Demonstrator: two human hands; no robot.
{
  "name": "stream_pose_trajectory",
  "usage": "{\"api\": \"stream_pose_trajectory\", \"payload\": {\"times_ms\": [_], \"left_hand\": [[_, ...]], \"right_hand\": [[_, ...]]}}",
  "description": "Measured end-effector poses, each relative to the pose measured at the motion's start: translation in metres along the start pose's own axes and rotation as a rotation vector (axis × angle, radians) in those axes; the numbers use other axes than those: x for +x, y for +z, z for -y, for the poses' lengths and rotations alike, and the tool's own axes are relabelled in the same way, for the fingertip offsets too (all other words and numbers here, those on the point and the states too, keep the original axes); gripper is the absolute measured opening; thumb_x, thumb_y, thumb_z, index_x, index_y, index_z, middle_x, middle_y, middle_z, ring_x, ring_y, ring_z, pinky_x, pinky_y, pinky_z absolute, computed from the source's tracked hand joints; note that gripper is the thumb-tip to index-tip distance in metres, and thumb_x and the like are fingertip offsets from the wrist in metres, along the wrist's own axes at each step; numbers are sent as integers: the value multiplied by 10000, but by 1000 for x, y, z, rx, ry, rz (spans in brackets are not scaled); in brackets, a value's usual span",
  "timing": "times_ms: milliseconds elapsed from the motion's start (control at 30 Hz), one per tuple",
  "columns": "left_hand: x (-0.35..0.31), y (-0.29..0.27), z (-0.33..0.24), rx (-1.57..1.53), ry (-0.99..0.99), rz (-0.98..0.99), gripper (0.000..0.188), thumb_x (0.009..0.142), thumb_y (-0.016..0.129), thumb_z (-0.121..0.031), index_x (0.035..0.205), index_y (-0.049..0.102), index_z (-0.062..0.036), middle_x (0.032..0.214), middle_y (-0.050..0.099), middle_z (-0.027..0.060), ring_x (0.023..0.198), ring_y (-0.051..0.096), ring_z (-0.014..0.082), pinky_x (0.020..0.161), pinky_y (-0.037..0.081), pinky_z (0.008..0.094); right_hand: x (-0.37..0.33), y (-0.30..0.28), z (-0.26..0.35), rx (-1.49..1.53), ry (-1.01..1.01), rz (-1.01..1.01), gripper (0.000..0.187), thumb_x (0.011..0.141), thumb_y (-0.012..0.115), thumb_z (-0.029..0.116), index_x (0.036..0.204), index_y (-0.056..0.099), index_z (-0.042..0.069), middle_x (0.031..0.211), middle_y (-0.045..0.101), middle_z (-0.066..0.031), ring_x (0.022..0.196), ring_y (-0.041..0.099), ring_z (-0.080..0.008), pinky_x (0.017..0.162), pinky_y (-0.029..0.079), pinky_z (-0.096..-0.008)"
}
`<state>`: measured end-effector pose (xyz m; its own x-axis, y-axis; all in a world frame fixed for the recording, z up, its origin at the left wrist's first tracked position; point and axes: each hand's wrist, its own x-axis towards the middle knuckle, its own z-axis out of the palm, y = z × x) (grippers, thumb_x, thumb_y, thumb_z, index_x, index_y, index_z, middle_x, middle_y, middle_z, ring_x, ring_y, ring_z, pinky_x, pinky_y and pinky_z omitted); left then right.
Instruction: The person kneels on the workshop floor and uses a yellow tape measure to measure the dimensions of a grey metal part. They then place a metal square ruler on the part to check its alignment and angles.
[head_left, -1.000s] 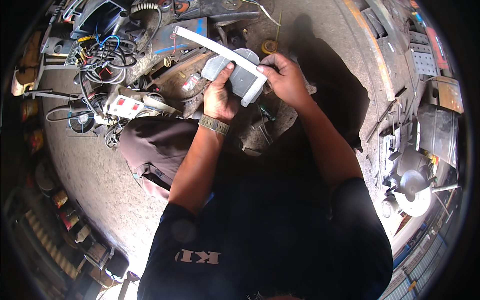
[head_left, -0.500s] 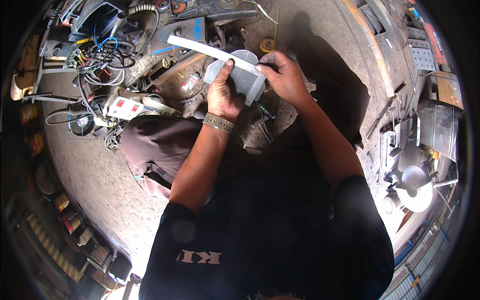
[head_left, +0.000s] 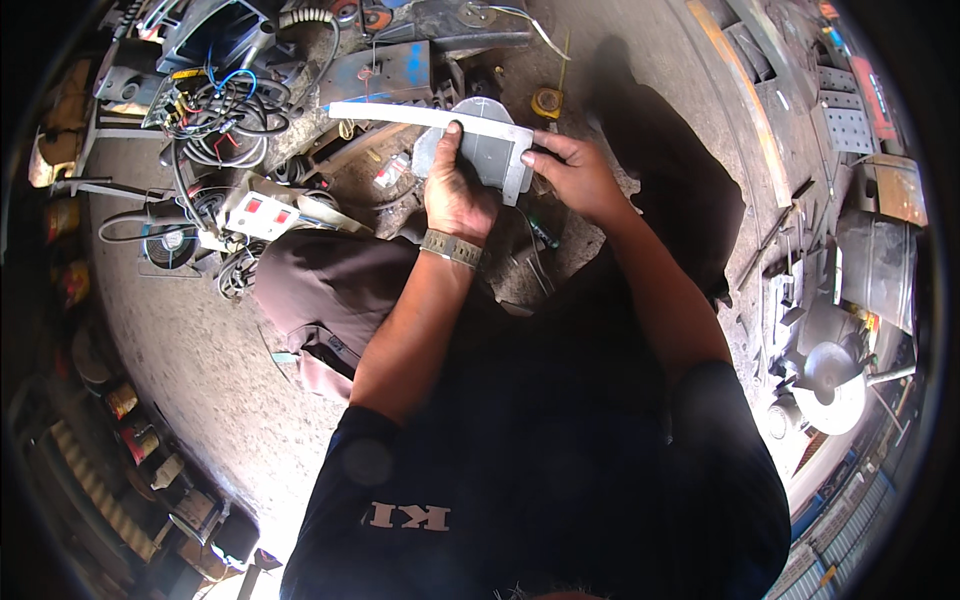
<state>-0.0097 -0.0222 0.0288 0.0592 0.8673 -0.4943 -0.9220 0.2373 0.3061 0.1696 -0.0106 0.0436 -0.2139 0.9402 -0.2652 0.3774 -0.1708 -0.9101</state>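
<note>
My left hand (head_left: 460,200), with a watch strap on its wrist, is closed on a grey metal plate (head_left: 486,160) with rounded lobes and thin lines on its face. Its thumb presses down a pale metal square (head_left: 385,113), whose long blade lies across the plate's far part and sticks out to the left. The shorter leg runs toward me along the plate's right side. At the square's corner, the thumb and fingers of my right hand (head_left: 583,182) pinch it. My left fingers are hidden beneath the plate.
A yellow tape measure (head_left: 546,101) lies beyond the plate. Tangled cables (head_left: 225,125) and a white socket box (head_left: 262,215) are at left. A blue-marked metal box (head_left: 378,72) stands behind. Metal pieces and a round shiny disc (head_left: 833,370) are at right.
The square and plate have turned slightly, so the long blade lies nearer to level. My right hand's fingers have gone from curled over the corner to straighter at its right edge.
</note>
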Motion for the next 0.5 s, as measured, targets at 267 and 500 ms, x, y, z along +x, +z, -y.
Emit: {"api": "stream_pose_trajectory", "payload": {"times_ms": [267,500], "left_hand": [[0,6,2,1,39,-23,516,951,745,-441,1328,624,-111,1280,686,72,1196,636,292,1072,474,499],[-1,9,4,26,42,-6,544,947,735,-486,1326,625,-111,1279,688,73,1191,642,291,1071,476,496]], "right_hand": [[4,10,-2,-1,-176,-82,388,1005,701,191,1339,672,-5,1141,778,-149,1042,705,-148,958,533,-328],[10,11,-9,-121,-174,-129,431,1001,707,271,1308,676,-30,1171,757,-227,1043,753,-279,919,562,-366]]}}
